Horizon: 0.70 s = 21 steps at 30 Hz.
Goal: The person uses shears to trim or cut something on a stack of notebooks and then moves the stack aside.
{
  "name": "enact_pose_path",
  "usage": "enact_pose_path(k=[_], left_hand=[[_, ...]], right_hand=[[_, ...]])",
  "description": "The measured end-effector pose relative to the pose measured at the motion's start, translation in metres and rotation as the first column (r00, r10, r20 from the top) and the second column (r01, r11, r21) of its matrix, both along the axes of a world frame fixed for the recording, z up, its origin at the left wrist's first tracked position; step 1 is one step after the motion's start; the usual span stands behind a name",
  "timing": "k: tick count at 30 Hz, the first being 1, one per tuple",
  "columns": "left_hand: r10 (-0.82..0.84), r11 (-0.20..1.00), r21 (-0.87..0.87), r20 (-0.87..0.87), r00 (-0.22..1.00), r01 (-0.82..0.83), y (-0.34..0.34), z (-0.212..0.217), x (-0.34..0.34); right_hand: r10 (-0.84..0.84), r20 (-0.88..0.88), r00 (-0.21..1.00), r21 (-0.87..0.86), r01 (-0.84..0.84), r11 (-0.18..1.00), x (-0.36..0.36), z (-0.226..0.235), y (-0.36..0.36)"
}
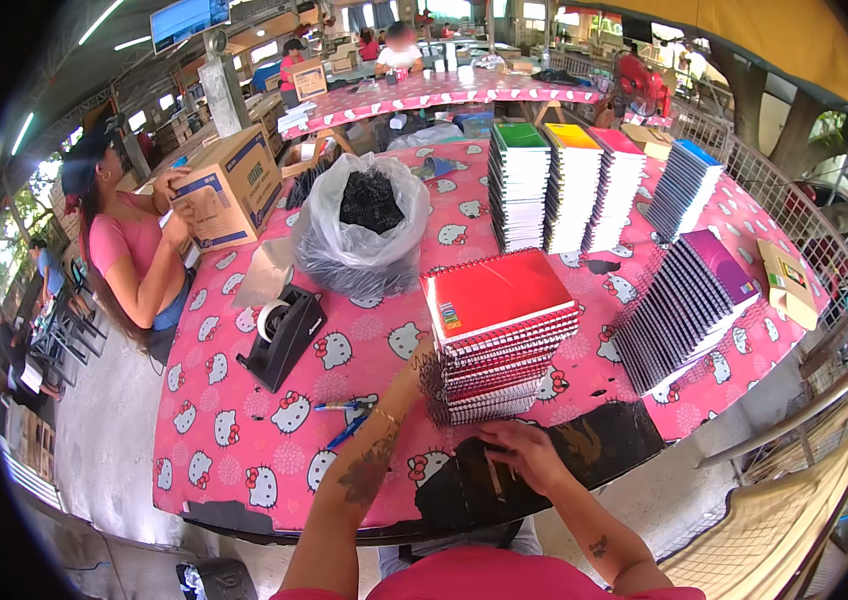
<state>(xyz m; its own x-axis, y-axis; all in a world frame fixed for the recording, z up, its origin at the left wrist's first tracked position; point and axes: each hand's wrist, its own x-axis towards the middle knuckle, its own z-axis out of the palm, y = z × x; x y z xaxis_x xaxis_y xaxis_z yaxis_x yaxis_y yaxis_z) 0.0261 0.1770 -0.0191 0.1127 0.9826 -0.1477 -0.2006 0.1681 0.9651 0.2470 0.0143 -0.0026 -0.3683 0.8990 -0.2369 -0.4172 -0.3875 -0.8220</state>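
Observation:
A tall stack of red spiral notebooks (504, 290) stands in front of me near the table's edge. My left hand (422, 368) is at the left side of this stack, next to dark wire coils; its fingers are hidden there. Just below the stack's front, my right hand (524, 455) hovers over the black bare patch of the table (584, 445), fingers stretched and apart, holding nothing I can see. To the right leans a stack of purple spiral notebooks (689, 310). Behind stand stacks of green notebooks (520, 190), yellow notebooks (571, 190), pink notebooks (612, 190) and blue notebooks (684, 190).
A clear plastic bag (359, 255) of black coils sits behind left. A black tape dispenser (284, 335) and blue pens (349, 425) lie nearer. At left, a co-worker (129, 240) handles a cardboard box (229, 190). A metal railing (784, 190) runs along the right.

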Motion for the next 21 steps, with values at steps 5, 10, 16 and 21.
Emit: enact_pose_path(k=[5, 10, 16, 21], left_hand=[[0.0, 0.989, 0.147, -0.012, 1.0, 0.002, -0.079, 0.036, -0.005], [-0.021, 0.995, -0.082, 0.316, 0.949, 0.049, -0.106, 0.021, -0.012], [-0.195, 0.978, -0.026, 0.233, 0.953, 0.206, -0.067, -0.003, -0.052], [0.397, 0.908, 0.048, 0.217, 0.892, -0.416, -0.077, 0.112, -0.033]], right_hand=[[-0.507, 0.176, 0.844, 0.136, 0.489, 0.862, 0.035, 0.005, 0.038], [-0.193, 0.025, 0.981, 0.098, 0.19, 0.977, 0.015, 0.012, 0.045], [-0.252, 0.059, 0.966, 0.149, 0.241, 0.959, -0.016, 0.02, 0.012], [-0.534, 0.101, 0.84, 0.536, 0.406, 0.74, 0.008, 0.062, 0.037]])
